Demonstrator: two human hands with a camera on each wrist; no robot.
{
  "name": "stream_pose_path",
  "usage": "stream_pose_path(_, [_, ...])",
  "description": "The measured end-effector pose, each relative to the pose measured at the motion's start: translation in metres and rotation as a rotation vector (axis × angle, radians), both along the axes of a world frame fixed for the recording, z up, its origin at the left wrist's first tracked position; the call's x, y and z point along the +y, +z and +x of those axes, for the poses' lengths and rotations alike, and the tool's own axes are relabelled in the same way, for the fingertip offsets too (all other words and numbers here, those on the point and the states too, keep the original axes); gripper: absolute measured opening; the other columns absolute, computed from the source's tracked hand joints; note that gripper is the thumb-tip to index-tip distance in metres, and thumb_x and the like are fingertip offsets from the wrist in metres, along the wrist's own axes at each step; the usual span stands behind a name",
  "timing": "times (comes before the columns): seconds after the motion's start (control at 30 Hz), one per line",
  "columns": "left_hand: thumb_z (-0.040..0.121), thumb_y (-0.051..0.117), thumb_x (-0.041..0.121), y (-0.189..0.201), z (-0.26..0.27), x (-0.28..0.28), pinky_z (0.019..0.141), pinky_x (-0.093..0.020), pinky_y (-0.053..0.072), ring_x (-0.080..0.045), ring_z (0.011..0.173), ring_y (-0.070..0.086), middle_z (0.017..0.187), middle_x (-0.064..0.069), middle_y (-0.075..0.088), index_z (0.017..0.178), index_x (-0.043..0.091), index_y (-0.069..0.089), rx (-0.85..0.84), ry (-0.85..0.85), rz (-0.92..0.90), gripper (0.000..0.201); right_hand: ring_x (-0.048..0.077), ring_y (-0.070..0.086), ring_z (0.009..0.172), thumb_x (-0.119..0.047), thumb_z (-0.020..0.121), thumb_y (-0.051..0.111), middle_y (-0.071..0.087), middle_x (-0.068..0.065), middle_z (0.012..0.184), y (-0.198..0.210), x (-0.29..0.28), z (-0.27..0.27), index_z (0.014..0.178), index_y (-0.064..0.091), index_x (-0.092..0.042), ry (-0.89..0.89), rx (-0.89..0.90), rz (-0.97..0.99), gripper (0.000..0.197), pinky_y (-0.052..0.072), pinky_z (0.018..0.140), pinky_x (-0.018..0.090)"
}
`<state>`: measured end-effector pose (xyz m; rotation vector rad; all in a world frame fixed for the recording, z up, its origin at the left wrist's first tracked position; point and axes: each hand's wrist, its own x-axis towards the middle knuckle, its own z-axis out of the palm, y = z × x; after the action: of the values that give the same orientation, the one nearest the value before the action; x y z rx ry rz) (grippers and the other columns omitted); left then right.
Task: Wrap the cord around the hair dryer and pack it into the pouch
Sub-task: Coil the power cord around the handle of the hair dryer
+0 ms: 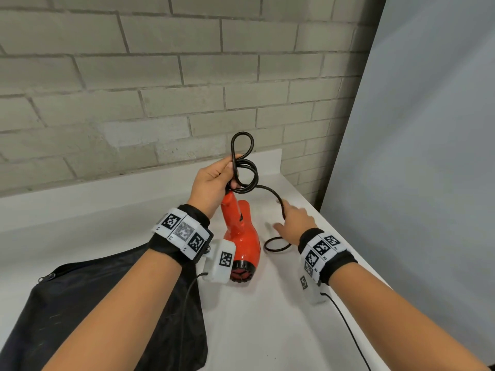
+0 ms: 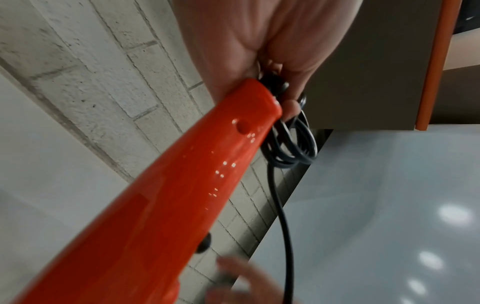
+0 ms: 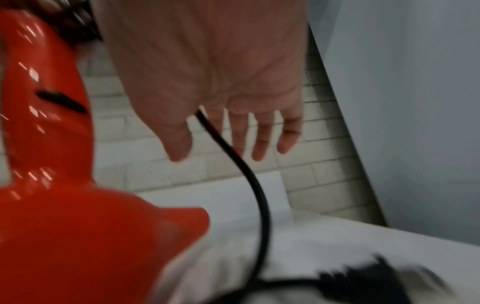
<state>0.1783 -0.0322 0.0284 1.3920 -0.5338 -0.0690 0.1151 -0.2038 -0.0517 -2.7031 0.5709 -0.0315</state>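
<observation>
Left hand (image 1: 211, 183) grips cord (image 1: 245, 170) loops (handle too); right hand (image 1: 293, 223) spread, cord between fingers.

A white table (image 1: 267, 330) is filling the lower half of the head view, with a raised white ledge (image 1: 107, 183) running along its far edge. Behind it, a grey brick wall (image 1: 160, 76) is taking up the upper left and centre. A pale grey-blue panel (image 1: 428, 129) is leaning across the right side.
</observation>
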Motion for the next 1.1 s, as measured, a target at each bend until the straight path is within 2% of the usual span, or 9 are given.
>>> stream_pose_path(0.1, [0.094, 0.039, 0.003, 0.001, -0.003, -0.001, 0.048, -0.011, 0.036, 0.001, 0.044, 0.043, 0.055, 0.013, 0.054, 0.126, 0.014, 0.049, -0.051, -0.018, 0.026, 0.035, 0.026, 0.05, 0.119, -0.032, 0.087, 0.053, 0.059, 0.005, 0.126, 0.029, 0.023, -0.002, 0.138, 0.031, -0.026, 0.265, -0.342, 0.207, 0.056, 0.038, 0.103, 0.047])
stream_pose_path(0.2, [0.094, 0.039, 0.001, 0.003, -0.005, 0.0, 0.049, -0.01, 0.038, 0.001, 0.044, 0.043, 0.053, 0.016, 0.055, 0.126, 0.016, 0.047, -0.055, -0.043, 0.016, 0.036, 0.021, 0.062, 0.085, -0.023, 0.093, 0.05, 0.069, 0.009, 0.09, 0.041, 0.036, -0.008, 0.131, 0.041, -0.019, 0.319, -0.542, 0.441, 0.04, 0.048, 0.082, 0.03])
stream_pose_path(0.3, [0.094, 0.039, 0.002, 0.004, -0.007, 0.001, 0.054, -0.013, 0.041, 0.001, 0.045, 0.043, 0.061, 0.004, 0.048, 0.124, 0.018, 0.048, -0.068, -0.066, 0.018, 0.035, 0.006, 0.053, 0.066, -0.019, 0.096, 0.044, 0.066, -0.006, 0.078, 0.038, 0.032, -0.009, 0.117, 0.059, -0.014, 0.26, -0.565, 0.322, 0.027, 0.045, 0.07, 0.019])
stream_pose_path(0.47, [0.094, 0.037, 0.0, 0.004, -0.006, 0.004, 0.056, -0.012, 0.045, -0.001, 0.045, 0.042, 0.069, -0.002, 0.044, 0.118, 0.019, 0.051, -0.026, -0.049, -0.037, 0.033, 0.021, 0.061, 0.095, -0.026, 0.096, 0.039, 0.069, 0.0, 0.105, 0.008, 0.008, -0.006, 0.106, 0.065, -0.025, 0.027, -0.17, 0.105, 0.027, 0.044, 0.094, 0.04])
stream_pose_path(0.63, [0.094, 0.038, 0.0, 0.004, -0.009, 0.0, 0.059, -0.015, 0.047, 0.0, 0.045, 0.043, 0.069, -0.002, 0.045, 0.119, 0.016, 0.05, -0.029, -0.071, -0.028, 0.032, 0.022, 0.054, 0.114, -0.016, 0.094, 0.039, 0.064, -0.003, 0.12, 0.01, 0.012, -0.009, 0.114, 0.061, -0.027, 0.05, 0.024, -0.064, 0.032, 0.029, 0.101, 0.042])
stream_pose_path(0.8, [0.093, 0.041, 0.001, 0.005, -0.012, -0.004, 0.06, -0.015, 0.048, -0.001, 0.047, 0.046, 0.06, 0.011, 0.057, 0.117, 0.017, 0.053, -0.056, -0.084, -0.011, 0.032, 0.013, 0.047, 0.122, -0.013, 0.093, 0.046, 0.053, -0.001, 0.133, 0.042, 0.03, -0.013, 0.134, 0.043, -0.019, 0.316, -0.302, 0.327, 0.041, 0.036, 0.103, 0.027])
stream_pose_path(0.87, [0.093, 0.041, 0.001, 0.006, -0.014, -0.004, 0.058, -0.012, 0.047, 0.0, 0.047, 0.047, 0.065, 0.004, 0.054, 0.12, 0.013, 0.053, -0.062, -0.091, 0.007, 0.032, 0.002, 0.053, 0.106, -0.007, 0.093, 0.046, 0.059, -0.002, 0.119, 0.05, 0.038, -0.013, 0.128, 0.05, -0.013, 0.388, -0.45, 0.552, 0.035, 0.039, 0.088, 0.01])
stream_pose_path(0.93, [0.093, 0.039, 0.001, 0.008, -0.016, -0.004, 0.054, -0.01, 0.042, 0.0, 0.046, 0.043, 0.066, -0.001, 0.045, 0.122, 0.007, 0.052, -0.034, -0.118, 0.01, 0.032, -0.007, 0.058, 0.08, -0.007, 0.094, 0.044, 0.066, -0.003, 0.093, 0.051, 0.042, -0.012, 0.112, 0.059, -0.014, 0.352, -0.531, 0.684, 0.025, 0.043, 0.078, 0.011])
stream_pose_path(1.1, [0.096, 0.032, 0.004, 0.016, -0.016, -0.002, 0.054, -0.012, 0.036, -0.001, 0.045, 0.038, 0.061, 0.001, 0.034, 0.106, 0.015, 0.059, 0.035, -0.278, 0.071, 0.03, 0.012, 0.052, 0.066, -0.007, 0.094, 0.043, 0.059, 0.003, 0.071, 0.044, 0.037, -0.011, 0.091, 0.06, -0.018, 0.281, -0.466, 0.525, 0.02, 0.043, 0.071, 0.02])
